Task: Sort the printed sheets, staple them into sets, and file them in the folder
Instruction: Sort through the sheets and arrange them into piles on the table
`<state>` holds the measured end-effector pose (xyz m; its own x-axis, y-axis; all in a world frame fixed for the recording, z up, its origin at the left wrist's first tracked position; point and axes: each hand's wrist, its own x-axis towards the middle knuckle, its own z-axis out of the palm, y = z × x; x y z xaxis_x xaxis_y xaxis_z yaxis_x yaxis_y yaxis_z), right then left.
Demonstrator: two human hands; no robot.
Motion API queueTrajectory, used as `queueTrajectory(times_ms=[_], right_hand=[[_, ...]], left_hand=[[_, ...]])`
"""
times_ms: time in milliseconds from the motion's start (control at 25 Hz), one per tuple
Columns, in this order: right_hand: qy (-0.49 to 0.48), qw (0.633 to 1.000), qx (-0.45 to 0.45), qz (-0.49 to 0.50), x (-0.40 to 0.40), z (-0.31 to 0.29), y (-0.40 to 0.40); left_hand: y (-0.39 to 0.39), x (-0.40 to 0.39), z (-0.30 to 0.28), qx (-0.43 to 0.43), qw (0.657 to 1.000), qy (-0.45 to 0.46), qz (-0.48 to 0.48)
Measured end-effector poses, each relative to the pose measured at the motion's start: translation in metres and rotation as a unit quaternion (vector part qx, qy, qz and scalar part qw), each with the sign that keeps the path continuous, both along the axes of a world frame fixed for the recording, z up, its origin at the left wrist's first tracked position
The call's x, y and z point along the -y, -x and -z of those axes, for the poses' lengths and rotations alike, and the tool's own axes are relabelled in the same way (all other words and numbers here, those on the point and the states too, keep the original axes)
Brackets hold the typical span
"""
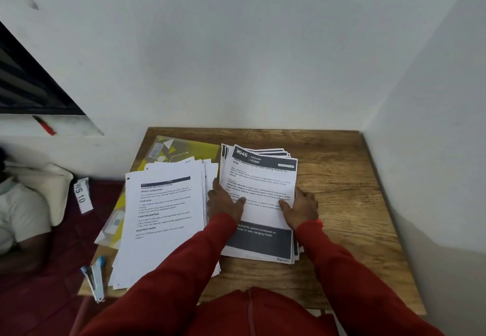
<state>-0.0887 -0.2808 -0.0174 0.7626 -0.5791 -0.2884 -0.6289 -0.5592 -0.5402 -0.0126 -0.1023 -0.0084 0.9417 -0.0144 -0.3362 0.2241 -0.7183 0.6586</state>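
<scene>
Blue stapler lies at the surface's near-left corner, well left of both hands. Left hand and right hand press flat, fingers relaxed, on either side edge of the "946 KITCHEN" stack. Second sheet pile just left; yellow folder beyond it.

two fanned sheet stacks side by side, yellow folder beneath, stapler left

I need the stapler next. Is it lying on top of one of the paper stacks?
No, the stapler lies at the table's near-left corner, beside the left paper stack, not on it.
</scene>
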Motion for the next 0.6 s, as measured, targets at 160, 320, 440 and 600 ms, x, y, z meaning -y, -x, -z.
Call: queueTrajectory(times_ms=[160,320,440,600], right_hand=[[-0.09,0.995,0.032,0.034,0.012,0.006,-0.001],[-0.221,0.969,0.099,0.053,0.019,-0.01,0.001],[-0.33,0.908,0.244,0.084,0.024,-0.048,0.009],[-0.293,0.857,0.419,0.059,0.024,-0.103,0.018]], left_hand=[[-0.018,-0.006,-0.004,-0.05,0.998,0.037,0.018],[-0.013,-0.001,-0.02,-0.033,0.989,0.114,0.087],[-0.007,0.001,-0.046,0.054,0.959,0.264,0.082],[0.004,0.004,-0.087,0.18,0.908,0.366,0.099]])
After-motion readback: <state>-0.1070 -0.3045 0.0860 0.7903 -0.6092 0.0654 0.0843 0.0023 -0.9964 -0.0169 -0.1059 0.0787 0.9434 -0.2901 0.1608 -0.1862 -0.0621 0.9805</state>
